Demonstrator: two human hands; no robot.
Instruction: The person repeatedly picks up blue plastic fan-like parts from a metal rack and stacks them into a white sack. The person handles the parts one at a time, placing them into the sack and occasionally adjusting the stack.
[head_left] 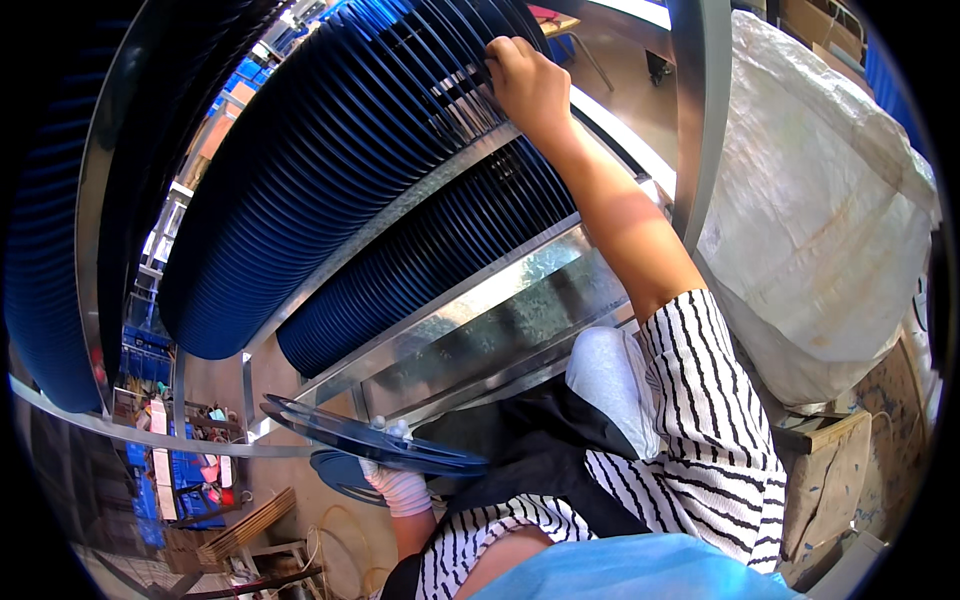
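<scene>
My left hand, in a white glove, is low near my lap. Its fingers are closed through a few flat, round dark blue discs, held tilted beside the rack. My bare right hand is stretched up to the far right end of the upper row of blue discs. Its fingers are curled against that row, and what lies inside them is hidden. The discs stand on edge, closely packed, in a metal rack. A lower row of similar discs sits beneath.
A rack upright rises right of my right arm, with a large whitish sack beyond it. More blue discs fill a rack at far left. Blue crates and a brown wooden box stand lower down.
</scene>
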